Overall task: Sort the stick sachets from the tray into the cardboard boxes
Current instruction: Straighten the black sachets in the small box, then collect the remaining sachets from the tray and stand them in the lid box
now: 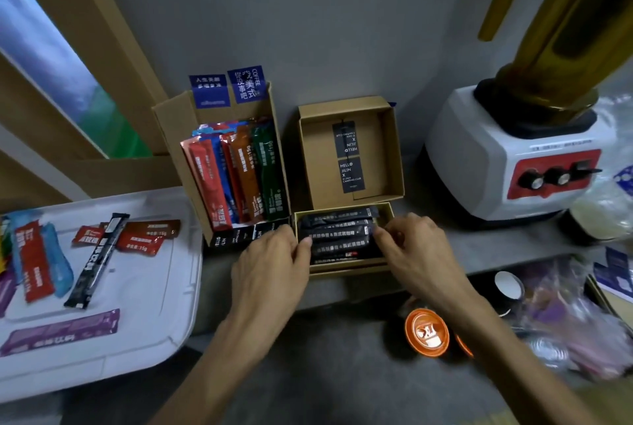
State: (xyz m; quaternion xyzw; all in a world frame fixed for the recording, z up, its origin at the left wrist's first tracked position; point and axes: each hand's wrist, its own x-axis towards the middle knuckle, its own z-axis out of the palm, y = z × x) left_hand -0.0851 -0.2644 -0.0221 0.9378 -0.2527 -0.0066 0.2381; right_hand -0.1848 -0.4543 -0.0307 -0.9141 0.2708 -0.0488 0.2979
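Head view: both hands meet over the small cardboard box (346, 271) at the back middle of the bench. The left hand (270, 253) sets bent fingertips on the left ends of the black stick sachets (339, 234) lying in it, and the right hand (411, 243) on their right ends. Whether either hand pinches a sachet cannot be told. Just left stands a tall cardboard box (171, 123) of coloured sachets (236, 171). At the bench's left edge, a white tray (147, 287) holds more sachets (96, 263).

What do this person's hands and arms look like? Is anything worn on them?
Nothing worn shows. The left hand and right hand have no gloves, and no ring, watch or bracelet is visible. No sleeve shows anywhere up to the frame edge.
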